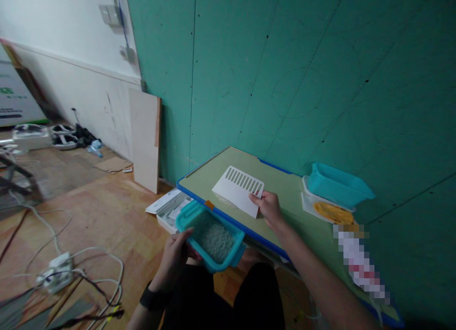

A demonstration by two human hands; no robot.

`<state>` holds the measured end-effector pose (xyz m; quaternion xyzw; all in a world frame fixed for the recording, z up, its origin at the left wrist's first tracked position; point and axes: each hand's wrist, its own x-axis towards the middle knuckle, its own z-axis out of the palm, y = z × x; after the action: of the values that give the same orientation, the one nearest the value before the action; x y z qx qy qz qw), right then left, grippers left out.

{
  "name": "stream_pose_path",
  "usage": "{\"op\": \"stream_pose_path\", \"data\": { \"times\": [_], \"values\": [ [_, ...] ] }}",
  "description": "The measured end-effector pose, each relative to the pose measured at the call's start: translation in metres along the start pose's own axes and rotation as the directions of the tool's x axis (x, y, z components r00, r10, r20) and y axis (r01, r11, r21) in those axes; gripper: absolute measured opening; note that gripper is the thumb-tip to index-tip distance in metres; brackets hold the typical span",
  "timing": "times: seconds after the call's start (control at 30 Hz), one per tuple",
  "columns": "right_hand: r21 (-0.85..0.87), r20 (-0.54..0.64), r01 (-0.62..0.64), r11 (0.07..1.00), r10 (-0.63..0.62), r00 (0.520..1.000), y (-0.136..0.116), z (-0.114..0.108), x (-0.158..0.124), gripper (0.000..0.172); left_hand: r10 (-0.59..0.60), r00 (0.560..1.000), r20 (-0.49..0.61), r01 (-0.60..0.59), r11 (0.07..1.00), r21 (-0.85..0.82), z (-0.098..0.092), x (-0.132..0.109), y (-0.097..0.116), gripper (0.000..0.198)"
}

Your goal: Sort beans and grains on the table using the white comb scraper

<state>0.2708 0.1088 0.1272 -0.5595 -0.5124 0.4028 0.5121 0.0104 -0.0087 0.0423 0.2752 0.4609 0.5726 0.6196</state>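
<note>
My left hand (178,249) grips the near left rim of a teal plastic container (207,261), thumb over the edge. Pale grains (217,237) that look like rice lie inside it. The container sits just below and against the table's blue front edge. My right hand (269,206) pinches a white slotted scraper (237,194) by its right end, with its row of slots facing the wall. Along the scraper's lower left edge, a thin patch of the same grains (226,202) rests on the greenish tabletop (199,180).
At the table's right stand a second teal container (338,185), a white lid (309,202) and a folded yellow cloth (333,212). A blurred-out packet (359,263) lies nearer. An open white box (167,206) is on the floor left of the table; cables and a power strip (59,273) lie further left.
</note>
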Motion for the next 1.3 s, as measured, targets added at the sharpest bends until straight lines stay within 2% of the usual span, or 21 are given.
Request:
{"op": "stream_pose_path", "data": {
  "times": [0.3,0.63,0.9,1.13,1.3],
  "values": [
    [0.076,0.093,-0.077,0.994,0.070,0.993,0.001,-0.003,-0.022,0.045,-0.029,0.999,0.029,0.030,0.999,-0.040,-0.005,-0.002,0.002,0.058],
    [0.180,0.079,-0.123,0.976,0.110,0.991,-0.002,0.002,-0.036,0.049,-0.016,0.999,0.038,0.018,0.999,-0.051,-0.004,-0.001,-0.002,0.061],
    [0.243,0.029,-0.117,0.963,0.113,0.993,-0.007,0.005,-0.034,0.055,-0.029,0.999,0.030,0.031,0.998,-0.056,-0.005,0.000,-0.004,0.061],
    [0.205,0.117,-0.126,0.971,0.104,0.988,-0.006,0.008,-0.038,0.054,-0.012,0.999,0.037,0.014,0.997,-0.073,-0.009,0.005,-0.011,0.058],
    [0.229,0.092,-0.113,0.967,0.094,0.991,-0.003,0.005,-0.036,0.055,0.002,1.000,0.028,0.000,0.996,-0.092,-0.007,0.005,-0.012,0.058]
  ]
}}
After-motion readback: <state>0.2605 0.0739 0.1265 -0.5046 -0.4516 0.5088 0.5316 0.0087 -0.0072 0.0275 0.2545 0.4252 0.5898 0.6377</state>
